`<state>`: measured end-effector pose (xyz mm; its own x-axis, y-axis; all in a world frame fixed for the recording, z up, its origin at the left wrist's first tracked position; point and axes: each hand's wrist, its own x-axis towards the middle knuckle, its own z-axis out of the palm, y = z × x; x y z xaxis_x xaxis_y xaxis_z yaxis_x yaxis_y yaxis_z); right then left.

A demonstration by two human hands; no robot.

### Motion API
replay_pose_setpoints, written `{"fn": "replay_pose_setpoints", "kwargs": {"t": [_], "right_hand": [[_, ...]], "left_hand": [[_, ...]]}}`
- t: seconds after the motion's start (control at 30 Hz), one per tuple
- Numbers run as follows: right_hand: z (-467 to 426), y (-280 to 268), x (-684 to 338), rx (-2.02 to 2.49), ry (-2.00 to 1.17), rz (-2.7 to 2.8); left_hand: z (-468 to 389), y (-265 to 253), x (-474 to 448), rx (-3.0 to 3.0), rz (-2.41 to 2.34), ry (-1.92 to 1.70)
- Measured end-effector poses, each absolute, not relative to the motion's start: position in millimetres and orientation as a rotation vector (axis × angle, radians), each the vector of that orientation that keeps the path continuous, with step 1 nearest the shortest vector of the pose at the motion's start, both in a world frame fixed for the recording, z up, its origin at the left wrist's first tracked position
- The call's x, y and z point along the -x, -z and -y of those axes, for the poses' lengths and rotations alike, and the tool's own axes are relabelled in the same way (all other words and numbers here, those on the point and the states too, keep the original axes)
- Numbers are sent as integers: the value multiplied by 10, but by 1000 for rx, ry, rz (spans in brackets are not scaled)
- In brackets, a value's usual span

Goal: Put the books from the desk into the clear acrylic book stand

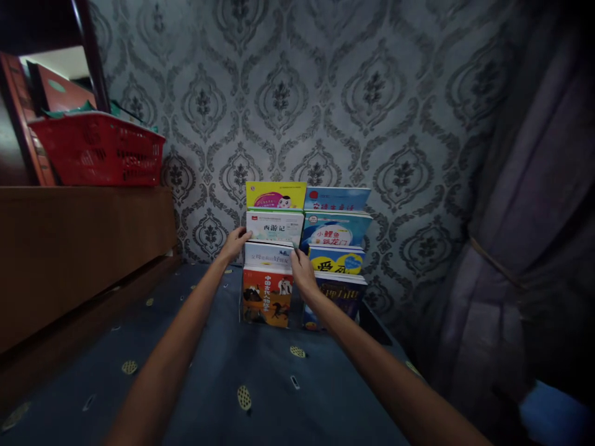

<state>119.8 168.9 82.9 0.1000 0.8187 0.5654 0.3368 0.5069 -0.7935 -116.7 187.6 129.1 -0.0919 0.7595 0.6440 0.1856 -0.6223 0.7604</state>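
Observation:
Two columns of upright books stand in stepped tiers against the wall. In the left column, a white-covered book with black characters (275,228) is between my hands. My left hand (235,243) pinches its left edge. My right hand (303,271) is closed at its lower right edge, by the gap between the columns. Just below is a pale book (267,256), and in front of that an orange book with a horse picture (268,300). A yellow book (276,194) stands at the back. The rack holding them is mostly hidden.
The right column has a light blue book (337,198), a teal book (337,229), a yellow-and-blue book (337,260) and a dark blue book (341,297). A red basket (97,148) sits on a wooden cabinet (83,248) at left. A curtain (502,260) hangs at right.

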Motion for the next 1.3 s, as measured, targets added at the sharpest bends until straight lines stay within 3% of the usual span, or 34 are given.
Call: {"fn": "replay_pose_setpoints", "kwargs": {"t": [0.67, 1.3], "right_hand": [[-1661, -776, -1141, 1111, -458, 1477], [-1615, -706, -1277, 1061, -518, 1501]], "left_hand": [[-1898, -1272, 1306, -1632, -953, -1713], [-1485, -814, 1319, -1212, -803, -1747]]}}
